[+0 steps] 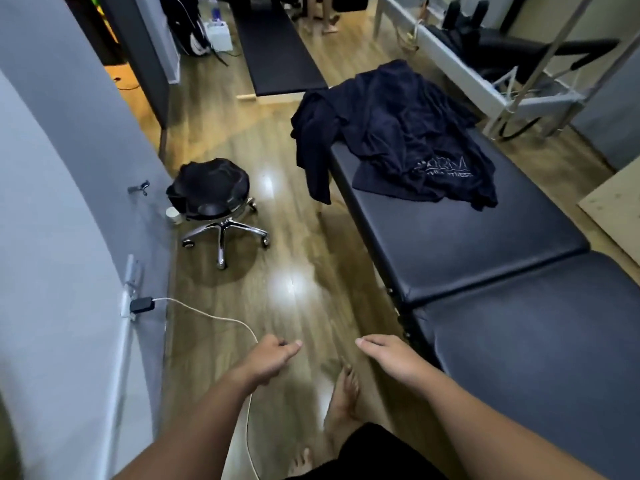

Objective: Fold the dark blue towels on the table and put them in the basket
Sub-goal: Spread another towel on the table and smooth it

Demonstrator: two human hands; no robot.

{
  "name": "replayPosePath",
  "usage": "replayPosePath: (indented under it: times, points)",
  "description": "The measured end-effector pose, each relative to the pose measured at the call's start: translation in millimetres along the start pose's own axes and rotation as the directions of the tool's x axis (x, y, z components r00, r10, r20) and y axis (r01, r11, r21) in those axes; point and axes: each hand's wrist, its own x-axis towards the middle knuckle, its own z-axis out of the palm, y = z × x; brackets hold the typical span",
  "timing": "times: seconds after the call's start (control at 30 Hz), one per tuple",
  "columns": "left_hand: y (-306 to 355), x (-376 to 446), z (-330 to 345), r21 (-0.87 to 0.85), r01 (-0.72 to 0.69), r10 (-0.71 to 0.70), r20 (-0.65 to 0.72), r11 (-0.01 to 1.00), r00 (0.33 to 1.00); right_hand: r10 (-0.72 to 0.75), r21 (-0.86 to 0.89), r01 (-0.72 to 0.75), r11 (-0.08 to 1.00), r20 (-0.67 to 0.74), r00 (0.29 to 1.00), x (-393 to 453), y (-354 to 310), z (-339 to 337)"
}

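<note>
A heap of dark blue towels [398,133] lies crumpled on the far end of a long black padded table [467,244], one edge hanging off its left side. More dark cloth [207,183] sits in a dark container on a rolling stool [221,233] to the left. My left hand [270,355] hovers over the floor with fingers loosely curled, holding nothing. My right hand [391,355] hangs beside the table's near left edge, fingers relaxed and empty. Both hands are far from the towels.
A grey wall [69,237] runs along the left, with a charger [142,304] plugged in and its white cable [221,318] trailing across the wooden floor under my left arm. My bare feet [343,393] stand on the floor. Another black bench [277,46] and metal-framed equipment [502,81] stand at the back.
</note>
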Motion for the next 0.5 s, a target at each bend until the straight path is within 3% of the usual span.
replayPosePath:
  times: [0.33, 0.5]
  points:
    - [119, 99, -73, 0.120, -0.016, 0.023, -0.054, 0.993, 0.998, -0.110, -0.081, 0.112, 0.990, 0.030, 0.994, 118, -86, -87]
    - [193, 148, -99, 0.208, -0.055, 0.068, -0.055, 0.977, 0.996, -0.106, 0.001, 0.106, 0.994, -0.049, 0.993, 153, -129, -146]
